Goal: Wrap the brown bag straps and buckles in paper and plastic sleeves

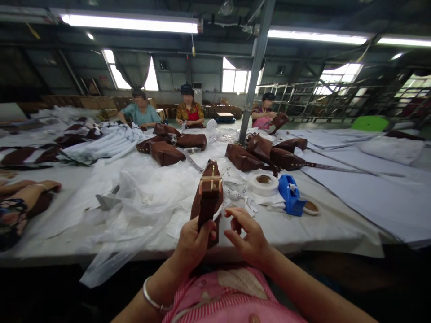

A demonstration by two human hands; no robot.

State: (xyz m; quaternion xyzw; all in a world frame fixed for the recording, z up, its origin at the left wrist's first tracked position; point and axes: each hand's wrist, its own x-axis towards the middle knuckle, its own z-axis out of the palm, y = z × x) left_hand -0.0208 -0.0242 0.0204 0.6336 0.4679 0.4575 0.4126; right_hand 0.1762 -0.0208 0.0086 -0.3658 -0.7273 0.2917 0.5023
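A brown leather bag [195, 204] stands at the table edge in front of me, narrow end towards me. Its strap [207, 213] carries a gold-coloured buckle [211, 183]. My left hand [191, 244] is closed round the lower part of the strap, thumb on top. Just right of the bag, my right hand [249, 233] is raised with its fingers apart and bent, holding nothing. A thin pale piece shows between the bag and the right fingertips; I cannot make out what it is.
Clear plastic film [134, 202] spreads to the left. A white tape roll [265, 184] and a blue tape dispenser [291, 195] stand right. More brown bags [166, 152] lie beyond. Several people work nearby, one person's forearm [37, 193] at the left. A grey post [257, 67] rises behind.
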